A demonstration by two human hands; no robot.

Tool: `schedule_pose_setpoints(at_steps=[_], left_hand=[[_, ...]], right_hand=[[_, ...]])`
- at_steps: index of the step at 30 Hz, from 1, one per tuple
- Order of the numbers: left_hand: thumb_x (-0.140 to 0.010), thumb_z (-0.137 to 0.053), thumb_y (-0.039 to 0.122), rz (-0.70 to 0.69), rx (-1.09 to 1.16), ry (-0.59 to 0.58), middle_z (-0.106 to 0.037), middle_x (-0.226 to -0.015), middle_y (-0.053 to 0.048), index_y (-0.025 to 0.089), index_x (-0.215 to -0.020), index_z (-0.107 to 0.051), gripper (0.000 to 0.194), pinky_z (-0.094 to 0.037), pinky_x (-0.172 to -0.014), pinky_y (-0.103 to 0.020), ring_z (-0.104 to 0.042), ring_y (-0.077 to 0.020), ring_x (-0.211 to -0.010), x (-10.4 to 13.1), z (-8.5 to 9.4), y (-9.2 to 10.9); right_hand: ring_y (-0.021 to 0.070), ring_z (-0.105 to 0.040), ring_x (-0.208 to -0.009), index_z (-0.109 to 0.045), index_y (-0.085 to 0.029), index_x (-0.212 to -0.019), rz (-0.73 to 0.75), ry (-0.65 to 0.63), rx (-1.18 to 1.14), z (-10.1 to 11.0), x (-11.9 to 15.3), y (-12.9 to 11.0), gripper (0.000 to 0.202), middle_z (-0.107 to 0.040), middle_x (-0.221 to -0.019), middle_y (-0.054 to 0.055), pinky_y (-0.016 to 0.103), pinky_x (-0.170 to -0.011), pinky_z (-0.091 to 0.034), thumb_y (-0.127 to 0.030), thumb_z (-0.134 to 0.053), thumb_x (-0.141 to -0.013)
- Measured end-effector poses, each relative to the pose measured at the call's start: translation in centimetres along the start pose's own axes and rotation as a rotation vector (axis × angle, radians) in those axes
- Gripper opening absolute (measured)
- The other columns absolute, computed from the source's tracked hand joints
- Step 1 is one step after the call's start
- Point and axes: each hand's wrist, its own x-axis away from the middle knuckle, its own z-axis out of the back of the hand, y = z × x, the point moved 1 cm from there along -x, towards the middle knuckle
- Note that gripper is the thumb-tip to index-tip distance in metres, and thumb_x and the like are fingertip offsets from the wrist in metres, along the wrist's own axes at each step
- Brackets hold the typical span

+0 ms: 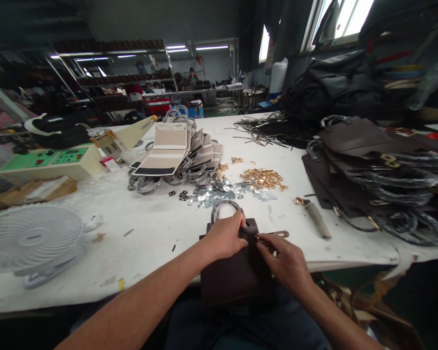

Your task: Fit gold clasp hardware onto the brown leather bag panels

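Note:
A dark brown leather bag [233, 284] rests at the table's front edge, over my lap. Its round, plastic-wrapped handle [216, 210] stands up at the far end. My left hand [228, 236] is closed on the bag's upper part, thumb and fingers pressing the leather. Beside it, my right hand [284, 255] pinches a small gold metal fitting [257, 238] against the bag's right side. A narrow brown strap [282, 234] sticks out beyond my right fingers. The exact shape of the fitting is too small to tell.
Gold fittings [263, 179] and silver metal plates [215, 193] lie in piles ahead. Beige-lined bag panels [166, 146] are stacked behind them. Brown bags [357, 150] are heaped right, near a wrapped-handle tool [317, 218]. A white fan [32, 238] stands left, before a green-topped machine [54, 160].

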Motion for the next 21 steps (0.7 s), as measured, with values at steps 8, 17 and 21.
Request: schedule_pose_setpoints(at_steps=[8,17,21], left_hand=[[-0.078,-0.068,0.027,0.006,0.052,0.040,-0.068,-0.088,0.002,0.027,-0.099,-0.051,0.027,-0.042,-0.066,-0.029,-0.065,-0.0206,-0.079,0.5,-0.4,0.5],[-0.079,-0.066,0.024,-0.004,0.078,0.108,-0.067,-0.084,0.003,0.027,-0.094,-0.051,0.022,-0.041,-0.067,-0.030,-0.064,-0.0201,-0.079,0.8,-0.5,0.9],[-0.078,-0.065,0.021,-0.031,0.091,0.134,-0.066,-0.083,0.004,0.027,-0.090,-0.050,0.020,-0.039,-0.065,-0.030,-0.063,-0.0189,-0.077,1.1,-0.3,1.4]], right_hand=[[0.0228,-0.074,-0.082,-0.074,-0.026,-0.108,-0.037,-0.016,-0.022,0.1,0.1,-0.6,0.025,-0.078,-0.095,0.005,0.033,-0.076,-0.056,-0.037,-0.060,-0.091],[0.0208,-0.071,-0.069,-0.071,-0.027,-0.103,-0.085,-0.120,0.016,0.5,-0.6,-1.4,0.021,-0.075,-0.080,0.002,0.029,-0.065,-0.052,-0.035,-0.060,-0.088],[0.0205,-0.069,-0.067,-0.072,-0.028,-0.099,-0.062,-0.203,0.061,1.2,-1.6,-2.3,0.019,-0.074,-0.075,0.001,0.028,-0.063,-0.050,-0.033,-0.058,-0.088]])
